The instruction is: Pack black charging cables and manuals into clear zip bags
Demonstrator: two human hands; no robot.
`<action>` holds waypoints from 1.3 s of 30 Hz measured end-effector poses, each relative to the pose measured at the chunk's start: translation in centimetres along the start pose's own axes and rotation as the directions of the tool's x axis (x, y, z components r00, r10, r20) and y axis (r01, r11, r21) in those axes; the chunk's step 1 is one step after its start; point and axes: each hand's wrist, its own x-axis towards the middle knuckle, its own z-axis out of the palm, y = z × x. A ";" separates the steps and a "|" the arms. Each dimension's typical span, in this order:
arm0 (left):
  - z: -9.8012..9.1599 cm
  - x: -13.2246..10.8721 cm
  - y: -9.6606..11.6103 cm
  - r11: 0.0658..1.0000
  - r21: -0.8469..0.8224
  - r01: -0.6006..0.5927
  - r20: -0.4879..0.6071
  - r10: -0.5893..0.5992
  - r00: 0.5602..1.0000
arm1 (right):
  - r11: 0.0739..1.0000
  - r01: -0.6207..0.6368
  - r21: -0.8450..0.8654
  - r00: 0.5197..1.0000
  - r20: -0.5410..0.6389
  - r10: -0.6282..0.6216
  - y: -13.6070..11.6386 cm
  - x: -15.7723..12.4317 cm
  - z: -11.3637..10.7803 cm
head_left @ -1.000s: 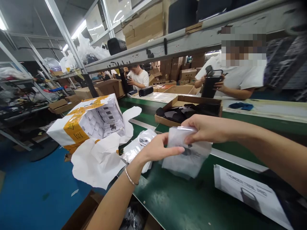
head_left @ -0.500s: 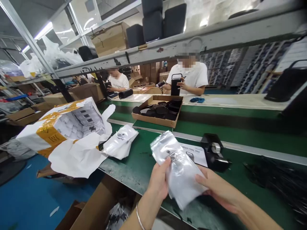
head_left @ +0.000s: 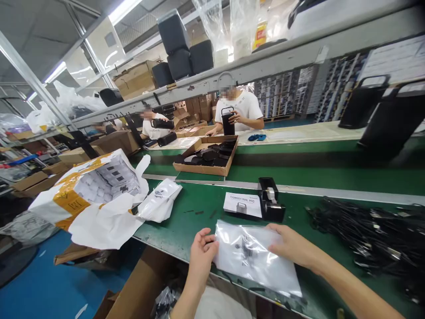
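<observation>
A clear plastic bag point(head_left: 252, 257) with small dark parts inside lies flat on the green table point(head_left: 206, 208) near its front edge. My left hand point(head_left: 202, 254) pinches the bag's left edge with curled fingers. My right hand point(head_left: 290, 246) rests on the bag's upper right part, fingers pressing it down. Just beyond the bag lie a white printed leaflet point(head_left: 242, 204) and a black tape dispenser point(head_left: 270, 199).
A torn white parcel with yellow tape point(head_left: 89, 190) and a pile of plastic bags point(head_left: 161, 201) sit at left. A cardboard tray of black parts point(head_left: 207, 157) is further back. Tangled black cables point(head_left: 372, 235) lie at right. Other people work across the table.
The bag was held up in both hands; now it lies flat on the table. My view has swung right, bringing the leaflet, tape dispenser and cables into view.
</observation>
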 end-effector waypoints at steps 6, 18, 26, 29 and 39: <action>-0.8 -0.2 0.6 0.904 0.363 -0.227 0.171 0.174 0.970 | 0.978 -0.103 -0.182 0.950 -0.308 0.043 2.4 -0.9 -1.1; 3.1 1.3 0.5 0.250 0.545 -0.800 0.832 -0.040 0.554 | 0.928 0.098 -0.360 0.838 -0.474 -0.272 2.7 3.1 -3.8; 3.7 2.2 0.9 0.236 0.516 -0.823 0.850 -0.027 0.525 | 0.936 -0.011 -0.351 0.821 -0.537 -0.192 3.7 1.3 -4.1; 3.7 2.6 0.8 0.232 0.501 -0.834 0.858 -0.010 0.513 | 0.932 -0.034 -0.360 0.802 -0.567 -0.190 4.4 1.3 -4.0; 2.7 1.4 0.7 0.190 0.426 -0.885 0.900 0.013 0.436 | 0.866 -0.108 -0.488 0.698 -0.658 -0.284 3.7 -2.6 -2.6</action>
